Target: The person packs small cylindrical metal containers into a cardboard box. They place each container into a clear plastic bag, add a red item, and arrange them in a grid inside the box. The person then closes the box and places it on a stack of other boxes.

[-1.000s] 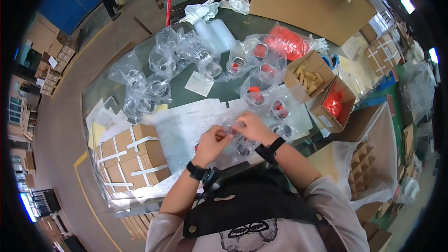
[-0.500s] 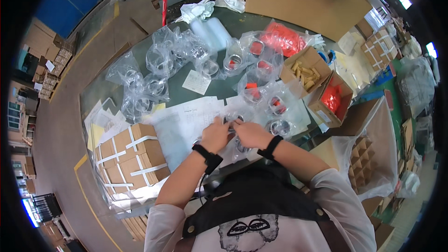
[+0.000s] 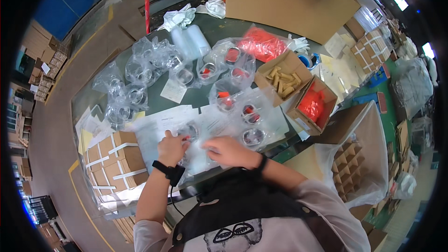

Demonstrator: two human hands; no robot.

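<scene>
My left hand (image 3: 171, 149) is at a clear plastic bag (image 3: 190, 129) lying on the printed papers, its fingers closed at the bag's near left edge. Inside the bag are a round, ring-like part and a small red piece, partly hidden by my fingers. To the right, my right hand (image 3: 226, 150) hovers apart from that bag; motion smears its fingers, and I see nothing clear in them. Another bagged round part (image 3: 253, 136) sits beyond the right hand. Farther right, a bagged part with a red piece (image 3: 250, 114) rests on the papers.
Several more bagged round parts (image 3: 184, 77) cover the table's far side. An open carton of tan cylinders (image 3: 284, 83) and a carton of red pieces (image 3: 311, 106) stand right. A strapped cardboard bundle (image 3: 116, 162) sits left. A divided, plastic-lined box (image 3: 347, 170) is at near right.
My right hand has come away from the bag and moved to the right of my left hand. The left hand stays at the bag. The whole view has shifted.
</scene>
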